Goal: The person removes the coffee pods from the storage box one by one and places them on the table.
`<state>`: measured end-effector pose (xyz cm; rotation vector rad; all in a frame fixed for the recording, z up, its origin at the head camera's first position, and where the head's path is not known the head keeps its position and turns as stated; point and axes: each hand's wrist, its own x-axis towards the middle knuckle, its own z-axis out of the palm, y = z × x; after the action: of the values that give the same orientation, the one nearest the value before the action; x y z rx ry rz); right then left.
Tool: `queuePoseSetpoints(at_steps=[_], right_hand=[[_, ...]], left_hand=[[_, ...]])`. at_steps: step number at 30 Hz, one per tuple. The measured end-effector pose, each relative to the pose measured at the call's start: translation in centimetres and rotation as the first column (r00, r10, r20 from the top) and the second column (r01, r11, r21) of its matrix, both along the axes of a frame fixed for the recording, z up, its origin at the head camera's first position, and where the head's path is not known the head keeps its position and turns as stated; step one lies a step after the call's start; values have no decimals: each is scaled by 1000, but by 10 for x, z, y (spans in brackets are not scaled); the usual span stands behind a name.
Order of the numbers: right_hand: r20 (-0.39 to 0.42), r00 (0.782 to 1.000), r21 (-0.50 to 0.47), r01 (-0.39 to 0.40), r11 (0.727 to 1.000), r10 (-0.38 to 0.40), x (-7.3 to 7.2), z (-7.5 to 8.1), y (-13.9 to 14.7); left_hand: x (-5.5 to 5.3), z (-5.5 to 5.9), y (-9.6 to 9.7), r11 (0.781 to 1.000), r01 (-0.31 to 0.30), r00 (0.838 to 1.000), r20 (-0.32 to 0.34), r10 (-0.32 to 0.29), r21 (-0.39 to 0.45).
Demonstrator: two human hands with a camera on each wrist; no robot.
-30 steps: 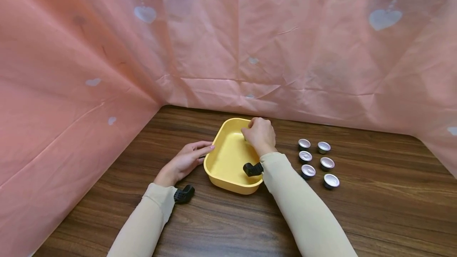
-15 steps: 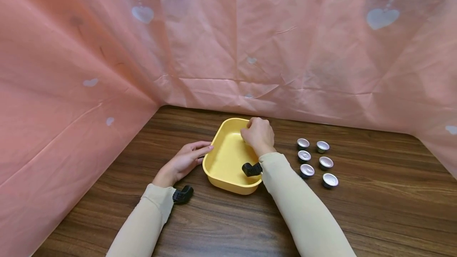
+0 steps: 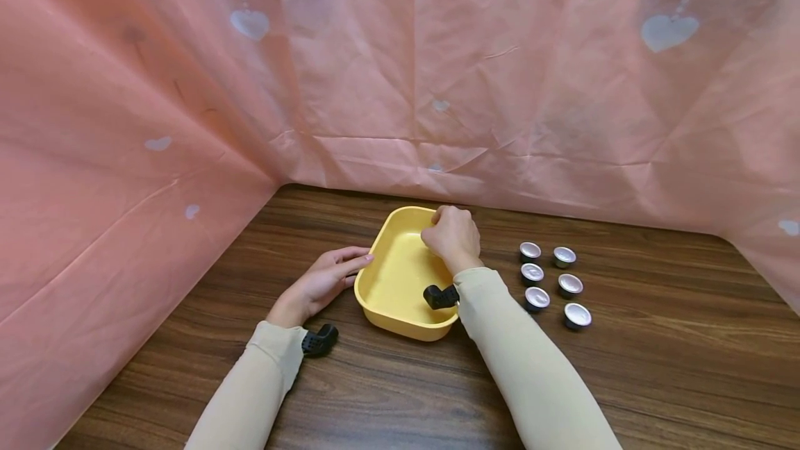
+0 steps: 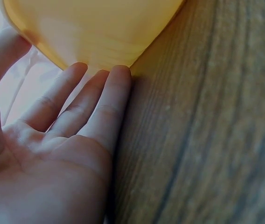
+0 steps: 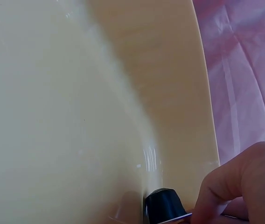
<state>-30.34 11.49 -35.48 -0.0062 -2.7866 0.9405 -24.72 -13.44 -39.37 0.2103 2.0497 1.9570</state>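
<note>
A yellow plastic basin (image 3: pixel 400 280) with rounded corners stands on the table, in the middle of the head view. At its left side my left hand (image 3: pixel 326 276) has its fingers fairly straight, with the fingertips against the outer wall. My right hand (image 3: pixel 455 236) reaches over the far right rim, down into the corner. In the right wrist view its fingers pinch a dark coffee capsule (image 5: pixel 164 205) by the lid edge, low against the inner wall. The head view hides this capsule behind the hand.
To the right of the basin, several coffee capsules stand lid up in two columns, among them a near right one (image 3: pixel 578 315) and a far left one (image 3: pixel 530 251). Pink cloth (image 3: pixel 350 123) hangs behind and to the left of the wooden table (image 3: pixel 387 401).
The head view has shifted very slightly. Both hands, the basin and the standing capsules keep their places.
</note>
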Motion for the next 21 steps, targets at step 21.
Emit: queuePoseSetpoints(at_steps=[21], right_hand=[[42,999,30,-12,999,11,2,1,0]], left_hand=[[0,-2,1,1000,5,1000,-15,-5,2]])
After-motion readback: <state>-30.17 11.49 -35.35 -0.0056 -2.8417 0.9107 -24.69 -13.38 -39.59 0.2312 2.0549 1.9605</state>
